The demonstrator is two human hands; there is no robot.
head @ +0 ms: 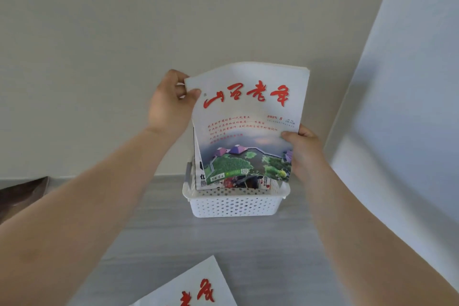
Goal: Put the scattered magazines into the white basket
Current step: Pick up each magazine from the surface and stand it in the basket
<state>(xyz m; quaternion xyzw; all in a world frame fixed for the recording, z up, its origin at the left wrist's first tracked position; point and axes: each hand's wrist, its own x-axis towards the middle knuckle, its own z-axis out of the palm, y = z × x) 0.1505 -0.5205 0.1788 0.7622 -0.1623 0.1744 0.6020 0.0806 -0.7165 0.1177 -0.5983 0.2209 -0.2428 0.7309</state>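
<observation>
A white perforated basket (236, 204) stands on the grey table against the wall. A magazine (248, 126) with red title characters and a landscape picture stands upright over it, its lower edge just inside the basket. My left hand (169, 107) pinches the magazine's top left corner. My right hand (303, 149) grips its right edge lower down. Behind it, other magazines (200, 171) stand in the basket, mostly hidden. Another magazine (196, 288) with red characters lies flat at the near edge of the table.
The grey table (161, 231) meets a beige wall at the back. A white panel (402, 107) slants along the right side. A dark brown object (22, 194) sits at the far left edge.
</observation>
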